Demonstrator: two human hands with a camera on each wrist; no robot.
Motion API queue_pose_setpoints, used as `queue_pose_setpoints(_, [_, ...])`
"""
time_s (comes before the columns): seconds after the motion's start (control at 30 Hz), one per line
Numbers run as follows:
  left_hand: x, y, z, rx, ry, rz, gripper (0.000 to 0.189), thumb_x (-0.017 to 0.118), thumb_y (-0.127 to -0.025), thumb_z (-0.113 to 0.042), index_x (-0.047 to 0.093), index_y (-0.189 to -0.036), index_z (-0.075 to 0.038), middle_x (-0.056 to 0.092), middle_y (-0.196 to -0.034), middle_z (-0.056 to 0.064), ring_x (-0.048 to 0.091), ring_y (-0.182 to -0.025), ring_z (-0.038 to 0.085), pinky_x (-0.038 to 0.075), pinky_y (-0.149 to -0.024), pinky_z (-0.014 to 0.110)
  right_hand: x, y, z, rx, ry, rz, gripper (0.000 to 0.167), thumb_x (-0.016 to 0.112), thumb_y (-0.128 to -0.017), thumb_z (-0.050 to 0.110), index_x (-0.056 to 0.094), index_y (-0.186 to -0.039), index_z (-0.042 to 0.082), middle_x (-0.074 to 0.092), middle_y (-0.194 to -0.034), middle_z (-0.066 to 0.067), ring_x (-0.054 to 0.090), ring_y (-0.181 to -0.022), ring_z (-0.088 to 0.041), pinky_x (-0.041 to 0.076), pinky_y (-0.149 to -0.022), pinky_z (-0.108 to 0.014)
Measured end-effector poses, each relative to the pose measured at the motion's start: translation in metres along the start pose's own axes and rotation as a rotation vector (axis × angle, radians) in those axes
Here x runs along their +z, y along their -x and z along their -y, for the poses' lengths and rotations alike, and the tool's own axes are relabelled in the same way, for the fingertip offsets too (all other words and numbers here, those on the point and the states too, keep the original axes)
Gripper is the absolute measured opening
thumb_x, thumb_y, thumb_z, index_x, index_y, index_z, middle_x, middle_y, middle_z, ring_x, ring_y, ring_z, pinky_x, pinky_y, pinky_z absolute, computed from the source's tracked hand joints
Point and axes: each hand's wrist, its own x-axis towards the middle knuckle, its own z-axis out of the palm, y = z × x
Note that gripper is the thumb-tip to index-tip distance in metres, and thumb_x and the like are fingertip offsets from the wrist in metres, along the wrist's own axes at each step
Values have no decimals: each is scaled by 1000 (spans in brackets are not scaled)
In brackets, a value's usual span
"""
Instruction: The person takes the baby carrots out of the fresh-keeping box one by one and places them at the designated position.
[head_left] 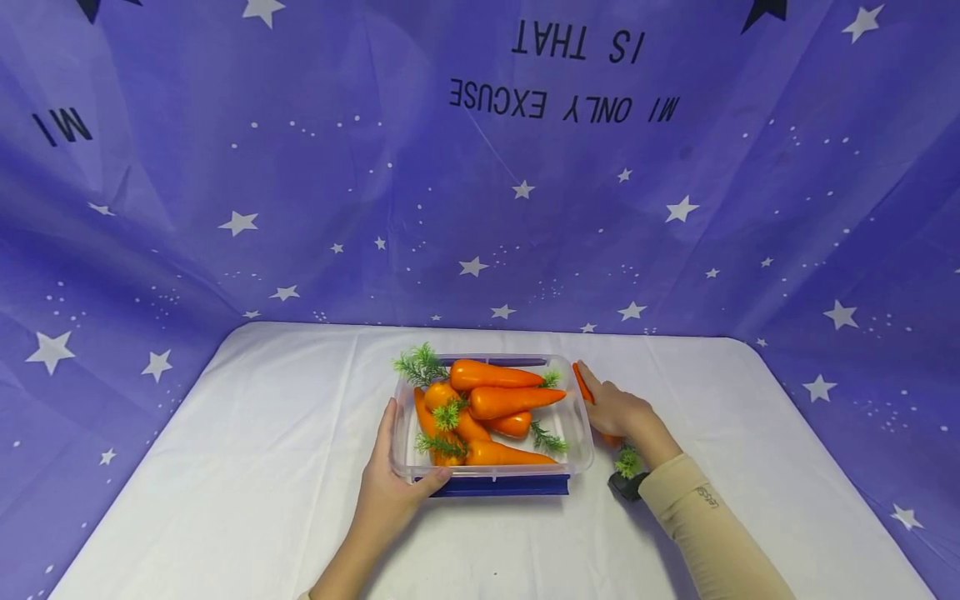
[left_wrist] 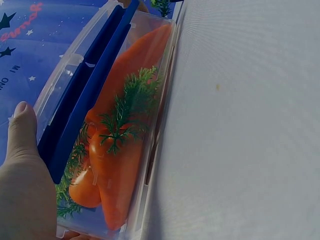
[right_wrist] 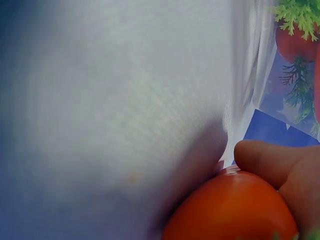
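A clear plastic box (head_left: 582, 454) with blue side latches (head_left: 495, 486) holds several glossy orange carrots (head_left: 517, 402) with green, plastic-looking tops. My left hand (head_left: 393, 475) grips the box's near left corner, its thumb on the front rim; the left wrist view shows that thumb beside the blue latch (left_wrist: 95, 90). Just right of the box, my right hand (head_left: 618, 410) holds another carrot (head_left: 613, 440), with its leafy top toward me. Seen from the right wrist, my thumb (right_wrist: 270, 160) lies along this carrot's thick end (right_wrist: 230, 210); the other fingers are hidden there.
A white cloth (head_left: 262, 467) covers the table. Purple star-printed fabric (head_left: 420, 208) hangs behind and at both sides. A dark wrist camera (head_left: 626, 486) sits under my right wrist, beside the carrot's green top (head_left: 627, 461).
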Motion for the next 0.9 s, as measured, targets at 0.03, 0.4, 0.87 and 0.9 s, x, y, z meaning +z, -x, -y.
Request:
queue_pose_setpoints(0.03, [0,0,0,0,-1,0,118,89,-71,-32,11,-160,-33,23,-165,10,29,-147,40,27,-115,66,0,0,0,-1,-2,0,76,28,-101,61,0,-161,24,48,-135,-31,57,-74,-29,46,-65,-40])
queue_pose_setpoints(0.4, [-1,2,-2,-29,21,11,117,89,-71,-35,9,-158,-43,22,-165,9,26,-149,37,26,-115,67,1,3,0,27,91,-80,77,31,-100,62,6,-161,23,45,-141,-25,55,-105,-45,51,-72,-53])
queue_pose_setpoints(0.87, [-1,2,-1,-22,9,5,117,89,-71,-36,10,-158,-43,24,-164,9,29,-148,37,28,-114,66,-23,22,0,-19,134,-287,67,41,-102,50,22,-159,20,41,-147,-26,44,-121,-51,49,-87,-65])
queue_pose_setpoints(0.9, [-1,1,-1,-22,9,5,117,89,-71,-36,10,-157,-44,24,-164,9,29,-148,37,28,-114,66,-26,24,2,-26,127,-319,66,42,-102,48,23,-159,21,42,-146,-25,45,-120,-50,49,-86,-65])
